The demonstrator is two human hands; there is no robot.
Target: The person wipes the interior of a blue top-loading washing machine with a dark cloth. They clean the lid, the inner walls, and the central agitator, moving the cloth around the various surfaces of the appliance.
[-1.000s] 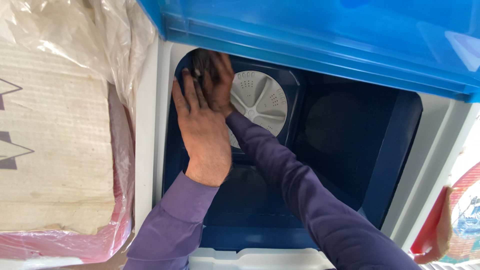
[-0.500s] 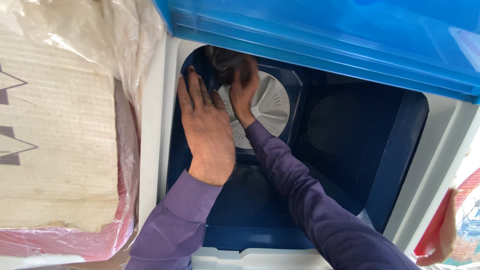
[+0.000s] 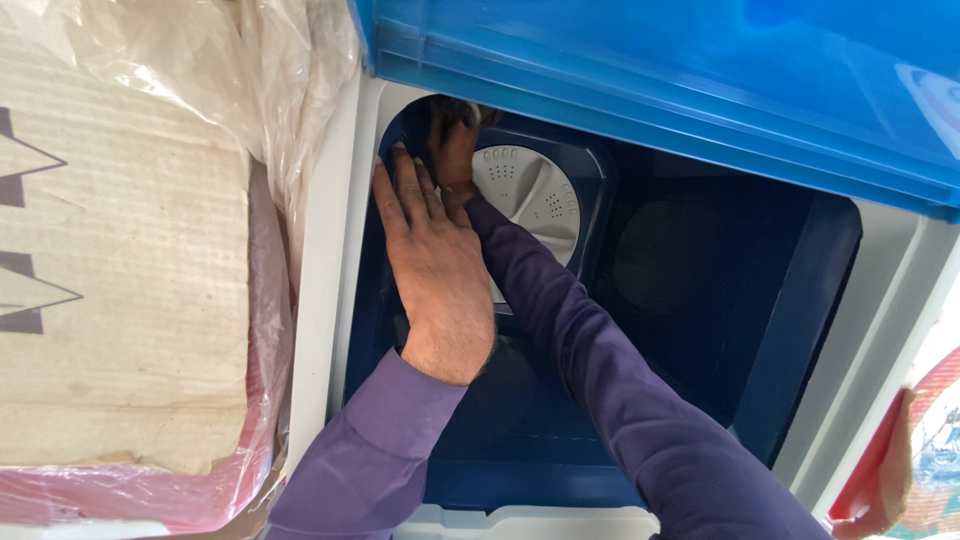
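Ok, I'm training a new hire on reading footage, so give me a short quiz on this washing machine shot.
1. True or false: the left hand lies flat on the dark blue tub wall.
2. What lies beside the right hand at the tub bottom? A) a white ribbed disc B) a red bucket C) a metal grate
3. What colour is the raised lid?

Key: 1 true; 2 A, the white ribbed disc; 3 blue.
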